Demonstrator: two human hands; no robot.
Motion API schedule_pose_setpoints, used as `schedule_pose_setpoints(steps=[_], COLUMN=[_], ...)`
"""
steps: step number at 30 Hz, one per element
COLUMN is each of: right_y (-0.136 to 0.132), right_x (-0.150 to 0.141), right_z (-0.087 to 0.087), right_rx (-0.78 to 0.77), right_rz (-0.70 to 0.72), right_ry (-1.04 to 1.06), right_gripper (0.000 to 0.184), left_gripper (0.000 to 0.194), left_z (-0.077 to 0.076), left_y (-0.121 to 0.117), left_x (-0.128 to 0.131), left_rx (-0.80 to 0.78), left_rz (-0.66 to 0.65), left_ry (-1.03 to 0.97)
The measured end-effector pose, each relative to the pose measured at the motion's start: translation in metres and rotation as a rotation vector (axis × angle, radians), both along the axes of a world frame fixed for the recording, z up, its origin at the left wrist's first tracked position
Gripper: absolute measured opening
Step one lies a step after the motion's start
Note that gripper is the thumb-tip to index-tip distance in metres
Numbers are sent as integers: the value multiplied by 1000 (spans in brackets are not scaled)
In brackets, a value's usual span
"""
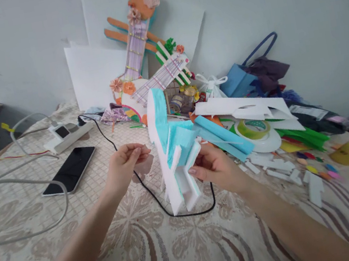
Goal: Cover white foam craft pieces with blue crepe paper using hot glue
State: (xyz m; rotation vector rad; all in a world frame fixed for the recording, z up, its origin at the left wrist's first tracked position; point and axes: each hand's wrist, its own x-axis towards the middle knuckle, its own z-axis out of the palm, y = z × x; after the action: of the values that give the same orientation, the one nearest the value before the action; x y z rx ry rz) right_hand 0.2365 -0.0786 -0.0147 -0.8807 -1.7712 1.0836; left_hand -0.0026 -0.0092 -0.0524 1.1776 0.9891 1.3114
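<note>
My right hand (pixel 214 166) grips a white and turquoise foam craft model (pixel 173 148), holding it upright above the patterned tablecloth (pixel 167 244). My left hand (pixel 124 164) is raised just left of the model, fingers pinched together on a small clear piece, possibly tape, that I cannot make out well. A black cable (pixel 147 187) runs on the cloth beneath both hands.
A black phone (pixel 69 169) and a white power strip (pixel 67 136) lie at the left with grey cables (pixel 15 208). Tape rolls (pixel 257 131), foam scraps (pixel 276 169), white foam sheets (pixel 241 107), a blue bag (pixel 246 77) and paper craft guitars (pixel 141 41) crowd the back and right.
</note>
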Motion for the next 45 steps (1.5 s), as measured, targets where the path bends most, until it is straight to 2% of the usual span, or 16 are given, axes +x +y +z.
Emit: schedule_pose_setpoints(steps=[4, 7, 13, 18, 20, 25, 31, 34, 38, 42, 45], right_y=[0, 0, 1, 2, 2, 4, 5, 5, 5, 5, 5], right_x=[1, 1, 1, 2, 2, 2, 3, 4, 5, 5, 5], right_z=[0, 0, -1, 1, 3, 6, 1, 0, 0, 0, 0], right_rx=[-2, 1, -17, 3, 4, -7, -13, -27, -43, -56, -49], right_rz=[-7, -19, 15, 10, 17, 40, 55, 63, 69, 67, 57], right_ry=[-6, -21, 8, -8, -22, -32, 4, 15, 17, 14, 11], right_gripper=[20, 22, 21, 19, 20, 22, 19, 18, 18, 19, 20], left_gripper=[31, 38, 25, 26, 28, 37, 42, 42, 34, 20, 18], left_z=[-5, -6, -4, 0, -2, -12, -14, -14, -12, -7, -6], left_y=[3, 3, -2, -3, 0, 9, 10, 10, 7, 3, 3], left_x=[-2, -3, 2, 1, -1, -5, -4, -4, -3, 0, 0], left_rx=[-50, -14, 195, 224, 162, -35, -49, -19, 61, 192, 166], left_rz=[-90, -99, 95, 213, 180, -1, -39, -9, 97, 223, 179], left_ry=[-55, -14, 190, 317, 247, -37, -52, -16, 53, 257, 216])
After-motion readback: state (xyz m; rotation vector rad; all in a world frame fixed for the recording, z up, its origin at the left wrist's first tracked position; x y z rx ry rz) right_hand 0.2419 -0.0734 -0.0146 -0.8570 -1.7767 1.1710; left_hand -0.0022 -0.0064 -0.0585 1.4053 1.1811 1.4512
